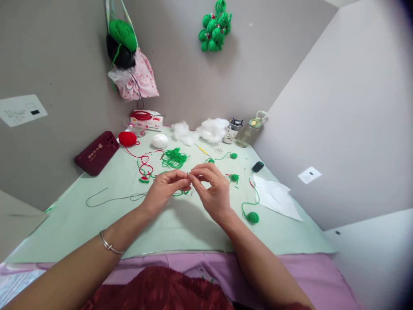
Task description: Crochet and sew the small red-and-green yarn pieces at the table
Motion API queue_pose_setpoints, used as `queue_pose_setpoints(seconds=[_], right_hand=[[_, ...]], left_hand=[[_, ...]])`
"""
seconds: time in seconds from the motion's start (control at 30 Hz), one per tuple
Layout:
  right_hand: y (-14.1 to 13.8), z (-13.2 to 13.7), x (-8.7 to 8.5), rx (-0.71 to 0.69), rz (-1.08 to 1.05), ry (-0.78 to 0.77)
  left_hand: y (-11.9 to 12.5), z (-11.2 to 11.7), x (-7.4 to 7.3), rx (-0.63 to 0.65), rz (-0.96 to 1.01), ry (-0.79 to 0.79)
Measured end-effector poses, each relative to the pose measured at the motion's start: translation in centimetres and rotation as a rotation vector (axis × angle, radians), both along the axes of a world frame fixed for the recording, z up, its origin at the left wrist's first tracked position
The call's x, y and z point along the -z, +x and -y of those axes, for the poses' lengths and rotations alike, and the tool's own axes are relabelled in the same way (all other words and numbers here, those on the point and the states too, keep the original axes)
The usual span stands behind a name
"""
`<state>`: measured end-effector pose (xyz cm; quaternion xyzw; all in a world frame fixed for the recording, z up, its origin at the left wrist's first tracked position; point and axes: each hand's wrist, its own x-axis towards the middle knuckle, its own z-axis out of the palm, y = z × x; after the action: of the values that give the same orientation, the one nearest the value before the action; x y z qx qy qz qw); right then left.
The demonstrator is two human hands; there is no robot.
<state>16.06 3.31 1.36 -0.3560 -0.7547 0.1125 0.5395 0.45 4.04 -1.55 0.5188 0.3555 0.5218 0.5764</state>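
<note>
Above the middle of the table, my left hand [167,187] and my right hand [211,187] meet fingertip to fingertip, both pinched closed. A thin dark thread [112,199] trails over the table from the left and passes behind my left hand; part of it shows below the fingers. A tiny dark tip sticks up between the fingertips, too small to name. What my right fingers pinch is hidden. Just behind the hands lie a heap of loose green yarn [174,158] and a small red-and-green crocheted piece [143,179]. Small green crocheted balls [234,177] sit right of my right hand.
Red yarn [127,138], a white ball [160,141], stuffing [213,130], a pen cup [232,130] and a bottle [251,131] line the back. A phone [97,153] leans at left. White paper [276,197] and another green ball [252,217] lie at right.
</note>
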Motion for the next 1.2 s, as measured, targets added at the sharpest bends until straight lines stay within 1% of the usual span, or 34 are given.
queue_pose_setpoints(seconds=[0.4,0.67,0.93,1.2], right_hand=[[-0.06,0.16,-0.07,0.006,0.005,-0.004],[0.0,0.16,-0.07,-0.002,0.003,-0.011],[-0.04,0.14,0.04,-0.022,-0.006,0.019],[-0.08,0.24,-0.15,-0.018,0.017,0.037]], left_hand=[[-0.13,-0.1,0.41,0.005,-0.012,0.017],[-0.08,0.07,0.01,0.008,-0.006,0.015],[-0.07,-0.19,0.29,0.016,0.009,0.024],[-0.06,-0.05,0.13,0.012,0.005,0.032]])
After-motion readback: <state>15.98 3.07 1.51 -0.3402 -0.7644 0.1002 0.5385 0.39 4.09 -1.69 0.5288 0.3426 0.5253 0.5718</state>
